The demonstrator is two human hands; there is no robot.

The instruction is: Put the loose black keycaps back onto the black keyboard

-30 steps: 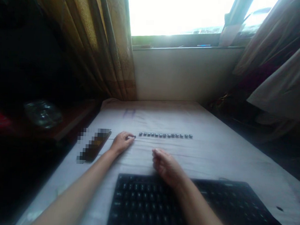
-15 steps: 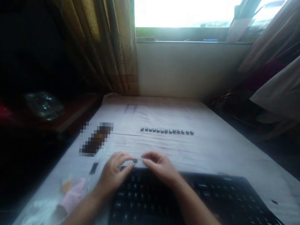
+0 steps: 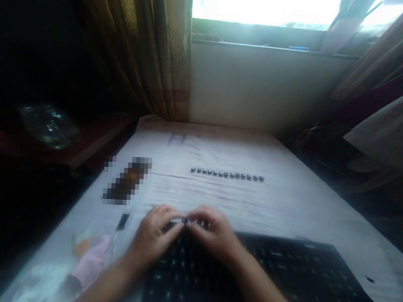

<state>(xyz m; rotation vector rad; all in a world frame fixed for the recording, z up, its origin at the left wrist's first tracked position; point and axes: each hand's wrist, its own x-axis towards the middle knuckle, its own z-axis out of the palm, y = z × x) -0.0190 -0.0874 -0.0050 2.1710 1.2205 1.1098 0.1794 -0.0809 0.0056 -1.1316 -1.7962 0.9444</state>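
A small dark keycap (image 3: 184,220) is pinched between the thumb and fingertips of my left hand (image 3: 154,231). My right hand (image 3: 216,234) meets it from the other side, thumb and index finger closed on the same keycap. Both hands hover over the upper left part of a black keyboard (image 3: 283,266), and my right forearm crosses its middle, hiding many keys. Beyond the hands, several similar dark keycaps (image 3: 226,175) lie in a straight row on the pale cloth (image 3: 173,190).
Left of my hands lie a pixelated dark object (image 3: 126,181), a pink cloth (image 3: 90,262) and some clear plastic (image 3: 38,282). One small dark piece (image 3: 370,280) sits right of the keyboard. A curtain (image 3: 171,69) and wall stand at the back.
My right fingertips have closed in leftward and now touch the keycap that my left hand was holding. The view has shifted slightly.
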